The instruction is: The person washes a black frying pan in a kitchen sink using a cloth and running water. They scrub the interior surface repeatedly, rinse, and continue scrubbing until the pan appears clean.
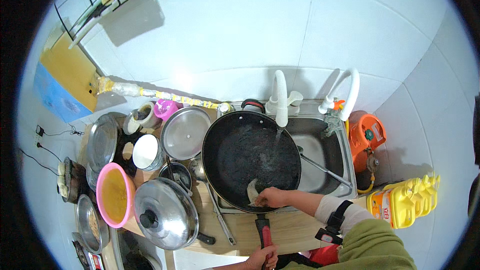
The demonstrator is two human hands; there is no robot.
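A large black wok point(236, 153) lies across the steel sink point(313, 135), covering its left part. At the bottom of the view, my left hand point(261, 258) is closed around the wok's red and black handle point(264, 230). Inside the near wall of the wok, my right hand point(273, 197) grips a pale scrubbing piece point(252, 189), its exact kind unclear, pressed against the black surface. From the white faucet point(281, 101) a stream of water runs into the wok. The wok's second small handle point(252, 103) points to the wall.
Left of the wok stand a lidded pan point(168, 210), a steel lid point(186, 133), a pink basin point(114, 195) and a white container point(147, 152). Ladles point(221, 217) point(326, 167) lie on both sides. An orange gas cylinder point(363, 135) and yellow jugs point(403, 202) are at the right.
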